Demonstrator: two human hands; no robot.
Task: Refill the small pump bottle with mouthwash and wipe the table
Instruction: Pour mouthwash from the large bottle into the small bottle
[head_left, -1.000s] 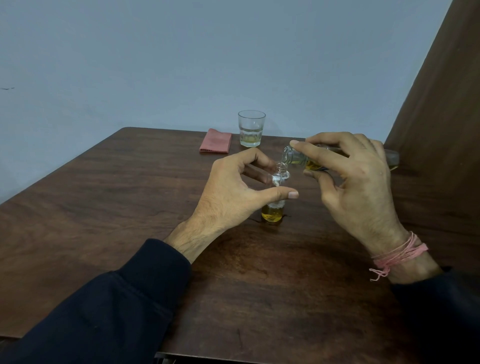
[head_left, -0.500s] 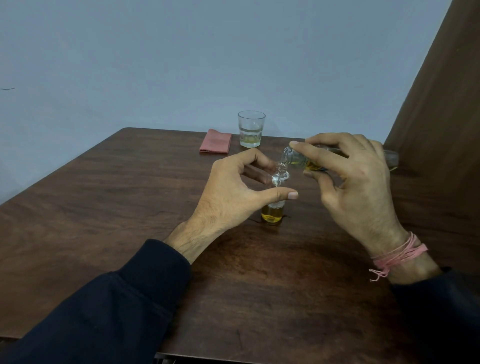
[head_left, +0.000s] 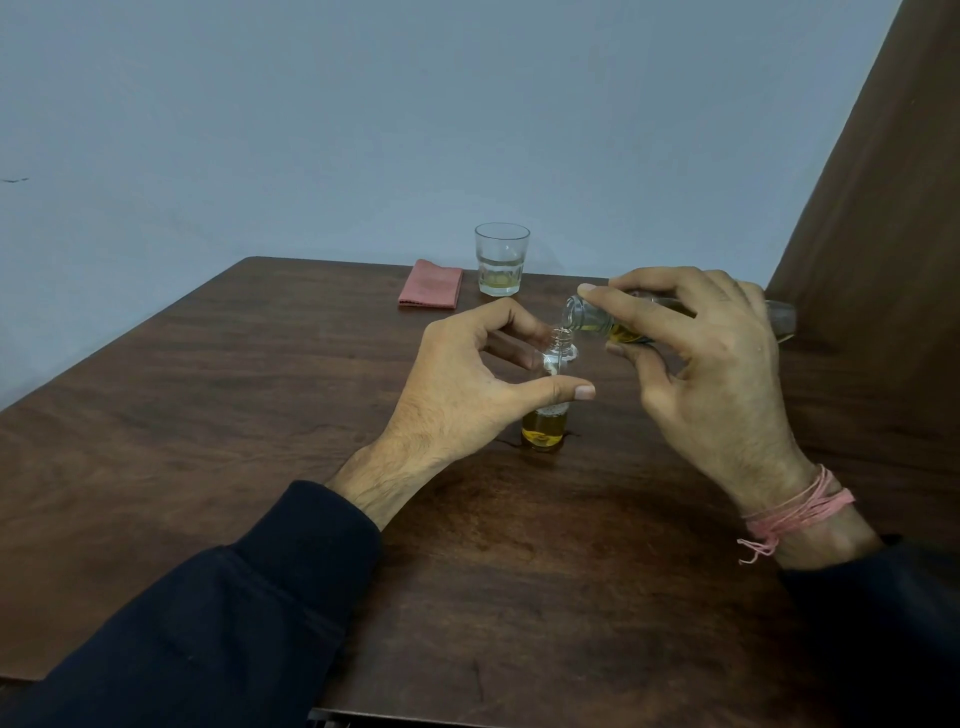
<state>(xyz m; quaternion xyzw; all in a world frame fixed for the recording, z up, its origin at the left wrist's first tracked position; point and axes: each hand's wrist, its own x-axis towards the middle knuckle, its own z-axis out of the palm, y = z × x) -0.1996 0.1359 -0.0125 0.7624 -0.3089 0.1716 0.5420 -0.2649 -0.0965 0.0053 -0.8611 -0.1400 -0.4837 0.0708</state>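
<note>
- Small clear glass pump bottle, cap off, stands upright at mid-table on the dark brown wooden table; yellow liquid fills its lower part, foam line above.
- Left hand curls round the small bottle: thumb across the near side, fingers behind the neck.
- Right hand grips a larger clear glass mouthwash bottle, tipped near horizontal, mouth just above the small bottle's opening; index finger lies along the top, thumb beneath.
- Thin wet patch on the table at the small bottle's base.
- Folded pink cloth and a clear glass tumbler with a little pale liquid sit near the far edge, just beside each other.
</note>
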